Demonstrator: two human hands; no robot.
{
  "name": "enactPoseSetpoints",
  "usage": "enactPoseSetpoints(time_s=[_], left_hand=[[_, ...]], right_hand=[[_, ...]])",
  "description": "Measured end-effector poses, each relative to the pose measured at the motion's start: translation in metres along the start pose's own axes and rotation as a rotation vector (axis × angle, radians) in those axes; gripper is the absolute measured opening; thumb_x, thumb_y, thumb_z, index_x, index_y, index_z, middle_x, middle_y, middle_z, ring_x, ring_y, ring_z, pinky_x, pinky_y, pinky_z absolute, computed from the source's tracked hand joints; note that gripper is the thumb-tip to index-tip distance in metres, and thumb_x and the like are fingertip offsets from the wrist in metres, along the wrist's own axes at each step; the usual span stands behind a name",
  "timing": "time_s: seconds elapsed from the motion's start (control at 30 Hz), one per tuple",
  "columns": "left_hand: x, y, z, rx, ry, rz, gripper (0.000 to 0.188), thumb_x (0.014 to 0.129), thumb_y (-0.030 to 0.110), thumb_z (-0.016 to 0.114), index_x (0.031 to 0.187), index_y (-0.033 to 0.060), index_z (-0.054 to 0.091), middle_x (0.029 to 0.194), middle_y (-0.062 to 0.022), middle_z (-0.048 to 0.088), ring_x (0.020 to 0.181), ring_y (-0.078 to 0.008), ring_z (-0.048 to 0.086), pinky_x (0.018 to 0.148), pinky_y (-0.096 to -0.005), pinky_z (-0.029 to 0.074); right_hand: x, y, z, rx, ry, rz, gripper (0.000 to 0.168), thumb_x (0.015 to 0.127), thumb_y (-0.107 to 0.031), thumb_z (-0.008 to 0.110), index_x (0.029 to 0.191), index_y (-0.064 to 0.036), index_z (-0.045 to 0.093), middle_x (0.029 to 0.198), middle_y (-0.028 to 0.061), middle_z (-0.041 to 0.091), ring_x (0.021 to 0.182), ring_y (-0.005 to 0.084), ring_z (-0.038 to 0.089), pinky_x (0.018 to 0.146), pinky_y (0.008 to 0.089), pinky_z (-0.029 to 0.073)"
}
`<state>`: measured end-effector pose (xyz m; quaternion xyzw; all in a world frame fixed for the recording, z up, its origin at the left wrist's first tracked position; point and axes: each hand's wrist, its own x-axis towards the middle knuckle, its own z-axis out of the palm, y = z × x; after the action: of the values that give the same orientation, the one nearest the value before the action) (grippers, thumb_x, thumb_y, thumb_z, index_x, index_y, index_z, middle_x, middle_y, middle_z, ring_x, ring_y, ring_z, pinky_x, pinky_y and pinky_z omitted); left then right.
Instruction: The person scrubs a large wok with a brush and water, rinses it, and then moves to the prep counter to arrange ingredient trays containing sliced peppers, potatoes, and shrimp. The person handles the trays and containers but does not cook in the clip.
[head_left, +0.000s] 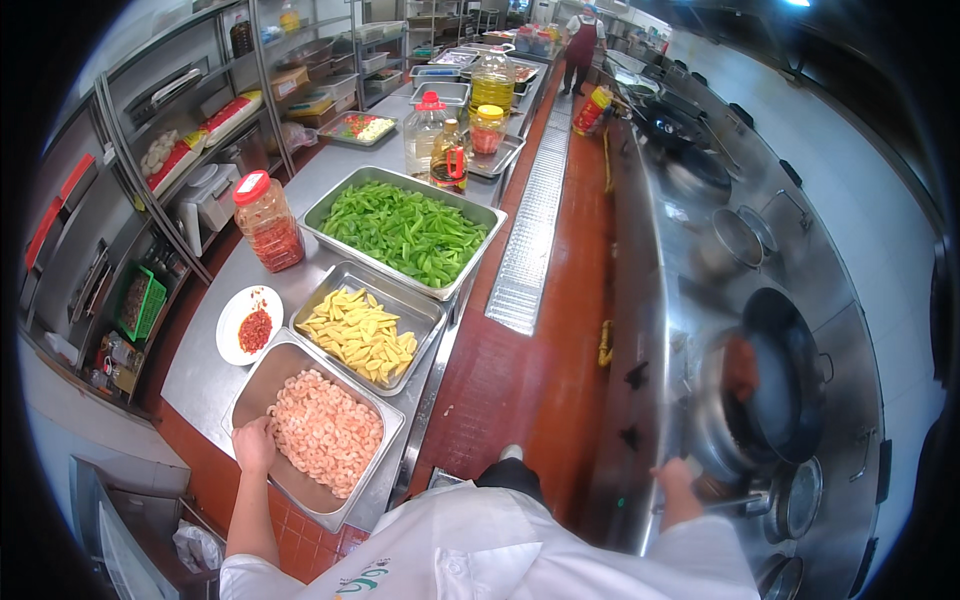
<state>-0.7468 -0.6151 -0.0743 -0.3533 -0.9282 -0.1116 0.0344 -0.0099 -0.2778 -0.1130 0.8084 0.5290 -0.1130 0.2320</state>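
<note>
My left hand (256, 444) is at the left inner side of a deep steel pan of peeled shrimp (330, 431), its fingertips at the edge of the shrimp; whether it pinches any is hidden. Beyond lie a steel tray of yellow slices (358, 337) and a larger one of green sliced vegetable (405, 229). A white plate with chopped red chili (231, 322) sits beside them, near a red-lidded plastic jar (270, 225). On the right, my right hand (675, 474) is at the stove's front edge, near a blurred wok (780, 375); what it holds is unclear.
Oil bottles (491, 82) and more trays stand farther along the steel table (195, 375). Shelving (266, 97) runs along the left. A floor drain grate (529, 240) lies between table and stove (847, 360). A person in a dark red apron (583, 45) stands far up the aisle.
</note>
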Motion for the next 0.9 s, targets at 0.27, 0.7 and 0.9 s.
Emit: enactPoseSetpoints(time_s=[0.27,0.7,0.9], left_hand=[[0.000,0.003,-0.005,-0.028,0.006,-0.027,0.016,0.083,0.011,0.058,0.092,0.0076,0.070,0.086,-0.0133,0.069,0.082,-0.0301,0.064,0.078,-0.0408,0.043],[-0.001,0.001,-0.001,0.002,0.062,0.021,0.014,0.080,0.015,0.059,0.081,0.0070,0.071,0.079,-0.0129,0.068,0.074,-0.0308,0.065,0.075,-0.0412,0.045],[0.000,-0.004,0.004,0.019,0.036,0.003,0.014,0.078,0.014,0.059,0.081,0.0069,0.071,0.079,-0.0131,0.068,0.073,-0.0303,0.065,0.075,-0.0408,0.045]], right_hand=[[-0.002,-0.003,-0.002,-0.008,-0.010,-0.026,0.058,0.075,-0.047,0.075,0.113,-0.004,0.065,0.115,0.0150,0.065,0.108,0.0286,0.062,0.089,0.0397,0.051],[-0.001,-0.002,0.000,-0.012,0.014,-0.011,0.054,0.075,-0.048,0.075,0.110,-0.007,0.068,0.116,0.0134,0.065,0.109,0.0268,0.062,0.090,0.0370,0.051],[-0.002,-0.003,-0.003,-0.016,-0.003,0.001,0.055,0.074,-0.047,0.075,0.110,-0.007,0.068,0.117,0.0132,0.065,0.109,0.0265,0.062,0.091,0.0370,0.051]])
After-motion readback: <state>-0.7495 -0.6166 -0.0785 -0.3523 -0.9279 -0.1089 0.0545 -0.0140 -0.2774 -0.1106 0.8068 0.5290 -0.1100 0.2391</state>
